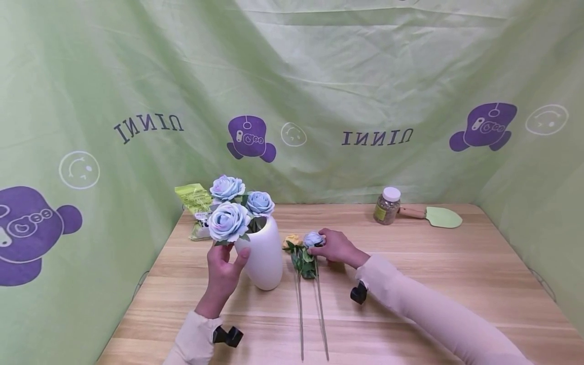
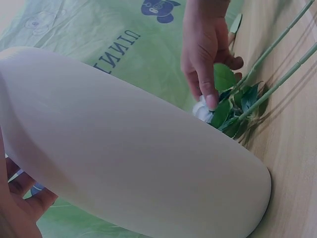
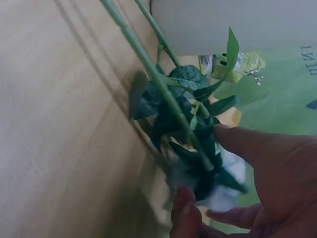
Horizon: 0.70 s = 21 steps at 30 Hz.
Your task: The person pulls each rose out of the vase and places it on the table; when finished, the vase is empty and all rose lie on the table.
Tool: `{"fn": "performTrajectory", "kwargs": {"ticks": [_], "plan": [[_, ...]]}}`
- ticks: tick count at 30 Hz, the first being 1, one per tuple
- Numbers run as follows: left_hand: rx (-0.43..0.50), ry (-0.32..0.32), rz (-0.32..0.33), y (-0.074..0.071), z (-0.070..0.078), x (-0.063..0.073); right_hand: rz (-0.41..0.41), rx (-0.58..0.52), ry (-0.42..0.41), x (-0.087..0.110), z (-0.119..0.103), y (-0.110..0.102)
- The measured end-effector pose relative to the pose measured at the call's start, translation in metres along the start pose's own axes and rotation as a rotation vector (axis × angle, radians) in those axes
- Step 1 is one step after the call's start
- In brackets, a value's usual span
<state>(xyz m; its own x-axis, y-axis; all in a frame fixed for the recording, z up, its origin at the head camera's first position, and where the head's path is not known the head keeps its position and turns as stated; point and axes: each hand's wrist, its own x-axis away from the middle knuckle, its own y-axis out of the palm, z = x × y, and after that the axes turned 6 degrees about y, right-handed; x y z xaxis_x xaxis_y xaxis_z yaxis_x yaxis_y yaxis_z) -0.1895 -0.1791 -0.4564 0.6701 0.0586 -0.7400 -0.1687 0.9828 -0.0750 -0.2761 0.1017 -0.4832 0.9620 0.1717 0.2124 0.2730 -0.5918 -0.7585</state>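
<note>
Sleeve cloth on the right arm [image 1: 424, 305] comes closest; past it, the right hand [image 1: 336, 247] has its thumb and fingers curled about a blue rose [image 1: 314, 239]. Just beside that hand, toward the left hand [image 1: 224, 268], is a yellow rose [image 1: 292, 241]. The left hand holds the upper part of a white vase [image 1: 265, 261], three blue roses [image 1: 229, 221] above its fingers. Overlapping leaves [image 1: 306, 263] could snag, dragging the yellow rose along; a bump against the top-heavy vase might tip it if the left grip slackens.
</note>
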Motion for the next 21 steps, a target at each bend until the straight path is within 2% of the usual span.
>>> {"fn": "performTrajectory", "kwargs": {"ticks": [5, 11, 16, 21], "plan": [[0.006, 0.008, 0.004, 0.0, 0.0, 0.0, 0.073, 0.129, -0.007, 0.005, -0.004, -0.011], [0.0, -0.002, 0.007, 0.001, -0.001, 0.001, 0.135, 0.125, -0.026, 0.01, -0.008, -0.024], [0.003, -0.018, 0.007, 0.001, -0.001, 0.001, 0.232, 0.052, -0.126, 0.013, -0.018, -0.035], [0.006, 0.006, 0.004, 0.001, -0.002, 0.001, 0.317, -0.138, -0.307, 0.013, -0.042, -0.045]]}}
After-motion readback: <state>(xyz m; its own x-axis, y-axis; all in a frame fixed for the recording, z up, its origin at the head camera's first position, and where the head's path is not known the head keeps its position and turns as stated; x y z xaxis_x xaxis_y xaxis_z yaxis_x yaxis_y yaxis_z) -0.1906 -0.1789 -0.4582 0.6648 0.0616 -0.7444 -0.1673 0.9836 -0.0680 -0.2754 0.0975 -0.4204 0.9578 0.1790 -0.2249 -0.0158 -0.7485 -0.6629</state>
